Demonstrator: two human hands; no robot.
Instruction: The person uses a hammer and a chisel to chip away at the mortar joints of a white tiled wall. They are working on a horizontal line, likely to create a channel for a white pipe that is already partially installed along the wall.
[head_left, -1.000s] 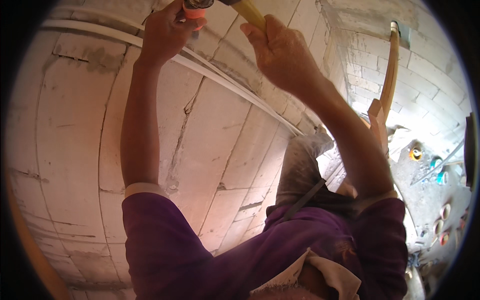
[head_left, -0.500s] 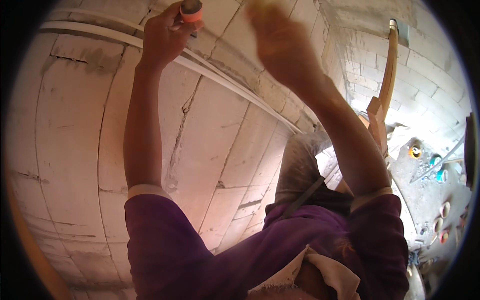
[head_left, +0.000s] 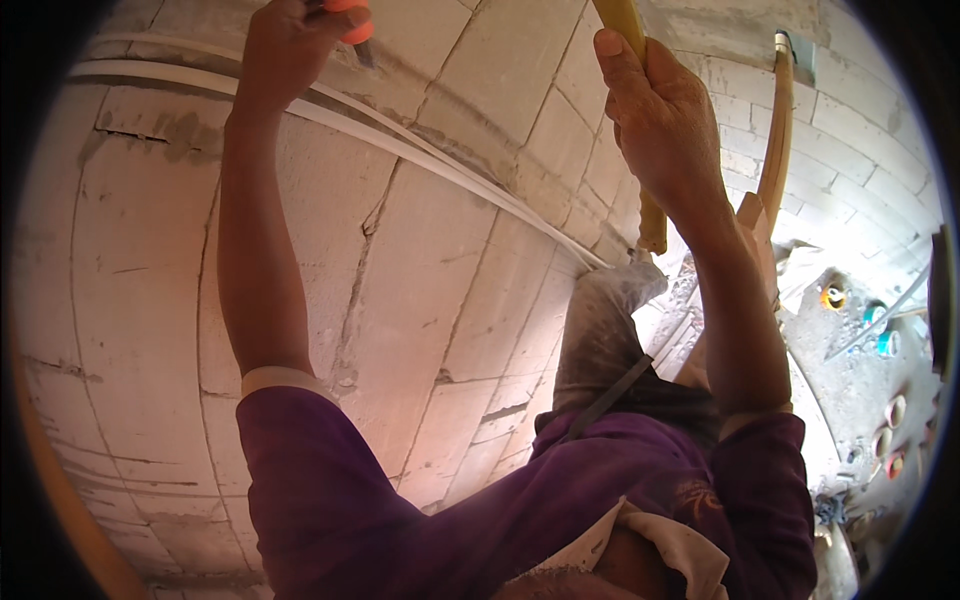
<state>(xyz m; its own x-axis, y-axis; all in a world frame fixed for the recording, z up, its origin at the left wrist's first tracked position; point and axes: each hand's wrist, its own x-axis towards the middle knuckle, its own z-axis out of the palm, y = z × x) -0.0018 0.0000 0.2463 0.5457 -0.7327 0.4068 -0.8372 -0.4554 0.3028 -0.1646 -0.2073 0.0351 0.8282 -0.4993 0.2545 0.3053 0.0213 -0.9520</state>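
Observation:
At the upper left, my left hand (head_left: pixel 283 52) is closed around a chisel with an orange grip (head_left: pixel 350 22). Its dark steel end (head_left: pixel 367 55) points down toward the block wall (head_left: pixel 300 220); whether it touches the blocks I cannot tell. My right hand (head_left: pixel 668 125) is raised at the upper right, fingers wrapped round the yellow handle (head_left: pixel 653 222) of what looks like a hammer. The handle sticks out below the fist, and its head is beyond the upper edge. A gap lies between the hands.
Pale pipes (head_left: pixel 400 148) run along the wall below the hands. A wooden post (head_left: pixel 777 150) stands at the right, close to my right forearm. Rolls of tape (head_left: pixel 832 297) and other litter lie on the floor (head_left: pixel 835 385) at the far right.
My right hand, blurred before, has swung to the right with the yellow handle and now shows sharply. My left hand has shifted left and slightly up with the chisel, whose dark end shows more.

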